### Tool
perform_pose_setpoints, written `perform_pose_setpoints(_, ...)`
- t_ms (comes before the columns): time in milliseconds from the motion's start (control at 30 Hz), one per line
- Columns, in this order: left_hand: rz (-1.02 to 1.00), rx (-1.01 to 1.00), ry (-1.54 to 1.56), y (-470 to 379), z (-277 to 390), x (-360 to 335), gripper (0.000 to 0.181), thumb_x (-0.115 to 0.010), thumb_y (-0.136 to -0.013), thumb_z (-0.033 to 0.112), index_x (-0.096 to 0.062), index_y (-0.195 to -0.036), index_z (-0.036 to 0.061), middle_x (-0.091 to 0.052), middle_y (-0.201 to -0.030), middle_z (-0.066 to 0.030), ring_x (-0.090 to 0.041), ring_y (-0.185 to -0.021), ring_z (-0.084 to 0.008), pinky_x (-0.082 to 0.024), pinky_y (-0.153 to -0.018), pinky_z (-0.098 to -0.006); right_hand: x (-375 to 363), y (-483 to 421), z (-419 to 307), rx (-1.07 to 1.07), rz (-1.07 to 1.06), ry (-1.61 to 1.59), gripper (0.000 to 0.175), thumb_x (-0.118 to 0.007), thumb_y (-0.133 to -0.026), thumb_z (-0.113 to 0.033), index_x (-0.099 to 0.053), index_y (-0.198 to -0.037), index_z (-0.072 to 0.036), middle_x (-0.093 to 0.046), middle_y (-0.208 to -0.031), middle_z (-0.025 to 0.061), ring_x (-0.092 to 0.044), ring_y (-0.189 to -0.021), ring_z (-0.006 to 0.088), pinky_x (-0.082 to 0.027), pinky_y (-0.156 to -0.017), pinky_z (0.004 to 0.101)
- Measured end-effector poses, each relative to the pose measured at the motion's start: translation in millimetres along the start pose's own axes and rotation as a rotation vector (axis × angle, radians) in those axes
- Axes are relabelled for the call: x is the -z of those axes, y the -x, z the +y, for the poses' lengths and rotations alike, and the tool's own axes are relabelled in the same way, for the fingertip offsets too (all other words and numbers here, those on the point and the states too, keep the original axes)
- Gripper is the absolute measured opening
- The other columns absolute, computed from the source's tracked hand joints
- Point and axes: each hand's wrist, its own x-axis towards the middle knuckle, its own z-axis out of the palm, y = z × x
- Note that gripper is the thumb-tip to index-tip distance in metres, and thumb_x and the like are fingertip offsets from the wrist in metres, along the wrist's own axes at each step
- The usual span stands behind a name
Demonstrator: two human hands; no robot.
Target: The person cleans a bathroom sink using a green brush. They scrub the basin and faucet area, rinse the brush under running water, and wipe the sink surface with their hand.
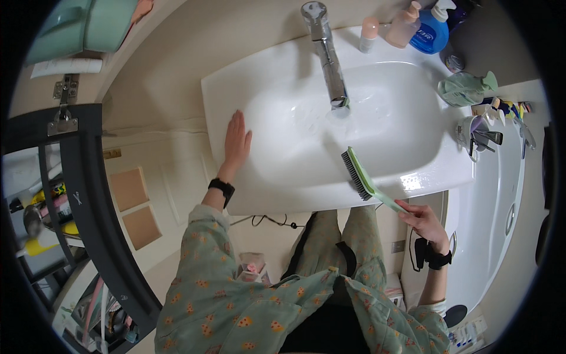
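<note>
My right hand (423,223) is closed around the end of a light green brush's handle (384,198), at the sink's front right edge. The brush head (357,175), with dark bristles facing left, is over the front part of the white washbasin (274,194). My left hand (237,140) lies flat on the basin's left rim, fingers pointing to the back, holding nothing. A chrome faucet (332,73) reaches over the bowl from the back rim, and water shows under its spout.
Pump bottles, one peach (403,27) and one blue (429,33), stand at the back right. A green bottle (462,89) and a cup (466,132) line the right rim. A bathtub (477,212) lies right; an open mirrored cabinet door (84,177) hangs left.
</note>
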Motion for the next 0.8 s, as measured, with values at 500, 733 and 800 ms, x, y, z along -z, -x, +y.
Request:
perform_pose_setpoints(500, 0.142, 0.139, -0.071, -22, -34, -1, 0.057, -0.031, -0.096, 0.032, -0.02, -0.137, -0.0061, -0.022, -0.143, -0.0206, -0.02, -0.133, -0.0333, -0.016, -0.11, -0.0406, -16, -12, 8, 0.145, -0.049, 0.054, 0.043, -0.063, -0.083, -0.032, -0.058, -0.118, -0.009, -0.063, -0.084, 0.0023, -0.05, -0.078, 0.0081, -0.041, -0.074, 0.023)
perform_pose_setpoints(733, 0.162, 0.181, -0.106, -35, -36, -23, 0.06, -0.04, -0.094, 0.03, -0.019, -0.138, -0.0038, -0.023, -0.143, -0.0199, -0.019, -0.134, -0.0326, -0.016, -0.11, -0.0406, -16, -8, 0, 0.237, -0.041, 0.097, 0.045, -0.063, -0.082, -0.036, -0.058, -0.119, -0.01, -0.059, -0.079, 0.0008, -0.047, -0.07, 0.0088, -0.04, -0.066, 0.0253)
perform_pose_setpoints(800, 0.167, 0.172, -0.103, -20, -33, -31, 0.062, -0.045, -0.092, 0.029, -0.019, -0.138, -0.0035, -0.023, -0.143, -0.0201, -0.019, -0.134, -0.0325, -0.016, -0.11, -0.0408, -13, -6, 1, 0.115, -0.031, 0.105, 0.046, -0.063, -0.082, -0.036, -0.058, -0.118, -0.01, -0.06, -0.079, 0.0005, -0.047, -0.07, 0.0087, -0.041, -0.066, 0.0249)
